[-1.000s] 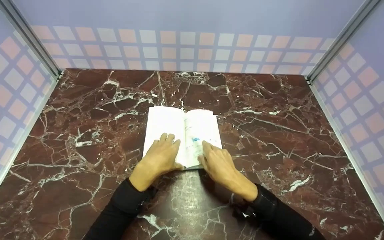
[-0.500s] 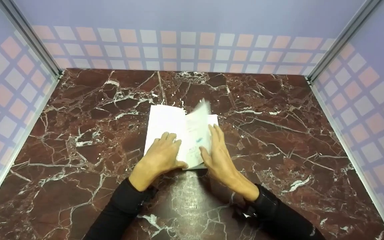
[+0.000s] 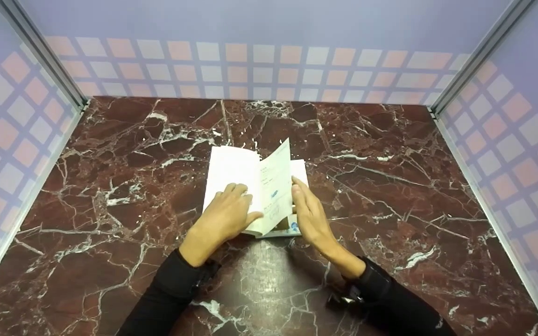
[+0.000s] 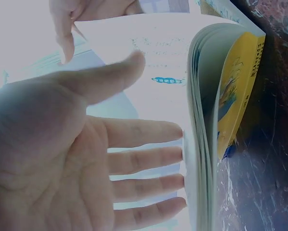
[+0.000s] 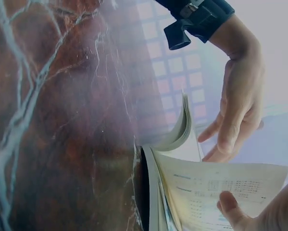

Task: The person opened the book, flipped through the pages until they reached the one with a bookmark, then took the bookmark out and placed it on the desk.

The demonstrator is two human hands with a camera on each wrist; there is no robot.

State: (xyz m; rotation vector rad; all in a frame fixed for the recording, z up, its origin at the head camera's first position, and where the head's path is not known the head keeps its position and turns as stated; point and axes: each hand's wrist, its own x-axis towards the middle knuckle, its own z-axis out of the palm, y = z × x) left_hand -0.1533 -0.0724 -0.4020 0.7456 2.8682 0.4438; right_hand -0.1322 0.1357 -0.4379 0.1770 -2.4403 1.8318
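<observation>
A book [image 3: 231,168] with white pages lies spread on the marble-patterned table. One printed leaf [image 3: 277,186], with a small blue picture, stands raised near its middle. My left hand [image 3: 224,212] rests on the left-hand page, its fingers extended; the left wrist view shows the palm side of this hand [image 4: 86,159]. At the leaf's right edge my right hand [image 3: 312,212] touches it from the right side, fingers fairly straight. In the right wrist view, my right thumb [image 5: 229,204] is against the leaf; the other fingers are hidden there. A yellow illustrated cover [image 4: 237,91] shows below the curving pages.
The dark red table [image 3: 390,186] has white veins and surrounds the book. Pale purple panels with pink and white squares [image 3: 262,58] enclose its back and sides. Metal posts [image 3: 479,58] stand at the back corners.
The right-hand leaf has lifted from lying flat to standing up, uncovering pages beneath. My right hand has turned from lying over the page to its outer edge. My left hand stays, its thumb slightly raised.
</observation>
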